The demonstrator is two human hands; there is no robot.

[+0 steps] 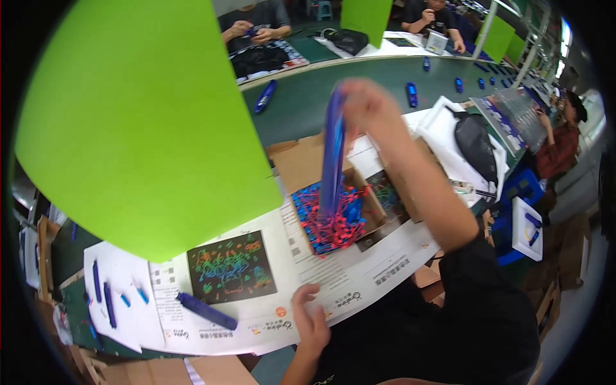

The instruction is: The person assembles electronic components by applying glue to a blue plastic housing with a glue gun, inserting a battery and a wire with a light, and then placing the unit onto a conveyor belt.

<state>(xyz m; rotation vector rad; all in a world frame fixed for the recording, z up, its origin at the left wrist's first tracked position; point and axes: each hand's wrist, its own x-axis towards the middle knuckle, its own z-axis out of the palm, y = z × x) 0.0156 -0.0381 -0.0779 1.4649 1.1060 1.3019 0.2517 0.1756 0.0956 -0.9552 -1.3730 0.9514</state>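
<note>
My right hand [371, 106] is raised beyond a cardboard box [287, 158], its fingers closed on the upper end of a long blue plastic casing [332, 154]. Motion smears the casing, which points down over the box. Inside the box lie several small blue parts with tangled red wires [330, 224]. Near the paper's front edge my left hand [311, 317] holds nothing, its fingers loosely bent and apart. Left of that hand, another blue casing [206, 312] lies on the printed paper sheet [292, 256].
A tall green panel [141, 128] stands at the left. Two slim blue pieces [109, 305] lie on the far-left paper. Behind the box, a green conveyor belt [359, 70] carries several blue devices [411, 94]. A black bag [476, 144] sits at the right. Other people work across the belt.
</note>
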